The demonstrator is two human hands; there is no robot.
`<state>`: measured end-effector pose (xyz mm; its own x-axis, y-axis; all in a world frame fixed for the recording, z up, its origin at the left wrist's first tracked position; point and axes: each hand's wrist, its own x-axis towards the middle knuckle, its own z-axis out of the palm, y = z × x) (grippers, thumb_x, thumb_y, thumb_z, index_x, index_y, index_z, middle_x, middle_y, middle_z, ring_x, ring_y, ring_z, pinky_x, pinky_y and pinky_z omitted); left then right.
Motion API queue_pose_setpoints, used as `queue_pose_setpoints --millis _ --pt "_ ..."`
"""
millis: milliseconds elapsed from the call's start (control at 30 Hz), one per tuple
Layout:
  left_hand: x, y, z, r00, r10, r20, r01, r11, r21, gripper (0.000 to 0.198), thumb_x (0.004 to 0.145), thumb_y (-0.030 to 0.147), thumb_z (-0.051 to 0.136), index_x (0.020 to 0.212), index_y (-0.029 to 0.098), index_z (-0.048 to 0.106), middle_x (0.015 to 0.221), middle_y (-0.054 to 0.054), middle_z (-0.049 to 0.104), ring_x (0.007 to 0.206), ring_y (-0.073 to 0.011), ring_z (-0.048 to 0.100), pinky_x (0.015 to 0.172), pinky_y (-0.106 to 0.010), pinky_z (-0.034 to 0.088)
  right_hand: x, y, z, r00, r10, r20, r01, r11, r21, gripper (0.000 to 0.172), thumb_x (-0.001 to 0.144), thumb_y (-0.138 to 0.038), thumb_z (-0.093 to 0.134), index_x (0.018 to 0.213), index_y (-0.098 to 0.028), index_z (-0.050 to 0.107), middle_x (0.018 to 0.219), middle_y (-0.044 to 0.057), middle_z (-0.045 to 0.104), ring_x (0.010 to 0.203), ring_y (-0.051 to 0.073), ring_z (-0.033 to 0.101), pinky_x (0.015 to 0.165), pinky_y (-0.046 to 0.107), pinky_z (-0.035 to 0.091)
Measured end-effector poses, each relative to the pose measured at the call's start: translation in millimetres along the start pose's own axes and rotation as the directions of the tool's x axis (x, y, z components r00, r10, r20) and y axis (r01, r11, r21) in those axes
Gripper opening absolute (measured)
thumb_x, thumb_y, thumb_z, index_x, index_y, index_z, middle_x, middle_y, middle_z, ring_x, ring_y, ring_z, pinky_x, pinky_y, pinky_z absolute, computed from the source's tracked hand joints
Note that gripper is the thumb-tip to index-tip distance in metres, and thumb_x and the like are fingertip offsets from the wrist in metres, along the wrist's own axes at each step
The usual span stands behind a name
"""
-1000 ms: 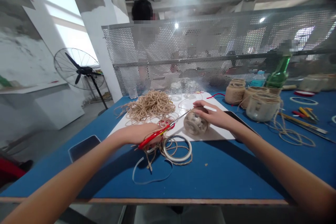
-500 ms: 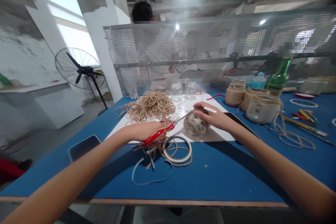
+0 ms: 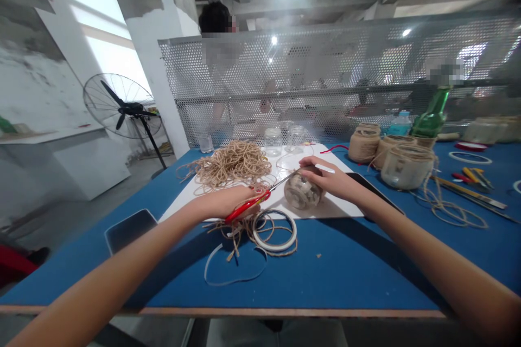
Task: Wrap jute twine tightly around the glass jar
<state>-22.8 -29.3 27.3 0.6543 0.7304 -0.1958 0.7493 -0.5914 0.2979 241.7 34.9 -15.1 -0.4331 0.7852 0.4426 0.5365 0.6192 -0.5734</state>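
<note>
My left hand (image 3: 223, 203) grips red-handled scissors (image 3: 246, 207), whose long steel blades point right towards a small glass jar (image 3: 302, 192). My right hand (image 3: 331, 180) holds that jar from above, against a white board (image 3: 337, 208). The jar is tilted on its side, and something pale is stuck to or lies inside it. Directly below the scissors lie loose jute twine scraps (image 3: 232, 232) and a white tape roll (image 3: 274, 231). A large tangled pile of jute twine (image 3: 230, 165) sits beyond my left hand.
Twine-wrapped jars (image 3: 401, 165) and a green glass bottle (image 3: 432, 114) stand at the right of the blue worktable (image 3: 325, 276), near pens and rulers. Plain glass jars (image 3: 273, 142) stand behind the board. Dark tablets lie on both sides. A perforated metal screen (image 3: 325, 65) partly hides a person beyond.
My left hand and the scissors have shifted slightly right, closer to the jar. My right hand and the jar have stayed almost in place.
</note>
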Motion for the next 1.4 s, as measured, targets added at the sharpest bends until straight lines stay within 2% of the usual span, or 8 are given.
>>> queue_pose_setpoints --millis 233,533,633,767,900,1167,1267,1400 --pt "-1 -1 5.3 0.999 -0.048 -0.007 0.048 0.999 -0.024 0.025 0.083 0.035 0.039 0.070 0.016 0.048 0.062 -0.001 0.054 0.053 -0.0125 0.047 0.049 -0.021 0.032 0 1 0 1.000 0.009 -0.001 -0.009 1.000 0.014 0.027 0.081 -0.039 0.047 0.103 -0.024 0.050 0.107 0.007 0.058 0.101 0.021 0.055 0.087 0.037 0.046" --pt "-5 -13 7.6 0.985 -0.070 -0.158 0.071 0.997 0.000 0.029 0.082 0.041 0.042 0.071 0.016 0.053 0.069 -0.003 0.060 0.061 -0.0161 0.053 0.054 -0.022 0.034 0 -3 -2 1.000 0.017 -0.007 -0.017 1.000 -0.003 0.025 0.080 -0.038 0.048 0.101 -0.024 0.051 0.104 0.005 0.058 0.097 0.020 0.055 0.087 0.037 0.045" --pt "-5 -24 6.5 0.967 -0.173 -0.190 0.192 0.977 0.088 0.028 0.080 0.036 0.042 0.065 0.015 0.052 0.067 -0.005 0.060 0.061 -0.0175 0.054 0.052 -0.023 0.032 0 -3 -2 1.000 0.010 -0.011 -0.010 1.000 -0.005 0.024 0.080 -0.037 0.048 0.101 -0.024 0.051 0.105 0.005 0.058 0.098 0.019 0.055 0.089 0.037 0.044" --pt "3 -41 9.9 0.887 -0.367 -0.279 0.444 0.842 0.306 0.046 0.082 0.049 0.034 0.056 0.014 0.052 0.057 -0.010 0.057 0.050 -0.0183 0.051 0.045 -0.025 0.026 1 0 0 1.000 0.010 -0.013 -0.010 1.000 0.005 0.025 0.080 -0.038 0.048 0.101 -0.024 0.051 0.106 0.005 0.058 0.100 0.020 0.054 0.089 0.038 0.044" --pt "12 -41 12.4 0.869 -0.424 -0.254 0.494 0.775 0.395 0.047 0.078 0.052 0.037 0.055 0.014 0.054 0.059 -0.011 0.059 0.051 -0.0191 0.054 0.045 -0.024 0.028 1 1 0 1.000 0.006 -0.009 -0.006 1.000 0.022 0.024 0.080 -0.037 0.048 0.101 -0.024 0.052 0.105 0.005 0.058 0.099 0.020 0.055 0.089 0.037 0.044" --pt "25 -4 -3.7 0.930 -0.328 -0.167 0.366 0.777 0.513 0.027 0.073 0.038 0.050 0.065 0.015 0.062 0.067 -0.010 0.063 0.059 -0.0202 0.058 0.050 -0.025 0.035 4 -2 -6 0.999 0.039 0.018 -0.039 0.998 0.040 0.025 0.079 -0.037 0.051 0.099 -0.023 0.054 0.105 0.004 0.059 0.098 0.018 0.055 0.089 0.036 0.043" --pt "35 6 -6.3 0.929 -0.185 -0.322 0.337 0.784 0.522 0.028 0.082 0.034 0.041 0.074 0.016 0.061 0.073 -0.009 0.064 0.066 -0.0196 0.058 0.054 -0.025 0.038 5 -4 -7 0.998 0.058 0.023 -0.060 0.995 0.074 0.027 0.077 -0.036 0.053 0.100 -0.023 0.054 0.106 0.004 0.059 0.098 0.017 0.056 0.089 0.034 0.043" --pt "59 22 -2.2 0.855 0.106 -0.507 0.194 0.841 0.504 0.023 0.087 0.029 0.038 0.103 0.020 0.052 0.097 -0.007 0.061 0.085 -0.0187 0.056 0.062 -0.024 0.040 4 -1 -5 0.998 0.063 0.001 -0.063 0.993 0.104 0.030 0.075 -0.040 0.055 0.100 -0.023 0.054 0.104 0.004 0.060 0.096 0.017 0.057 0.089 0.035 0.044"
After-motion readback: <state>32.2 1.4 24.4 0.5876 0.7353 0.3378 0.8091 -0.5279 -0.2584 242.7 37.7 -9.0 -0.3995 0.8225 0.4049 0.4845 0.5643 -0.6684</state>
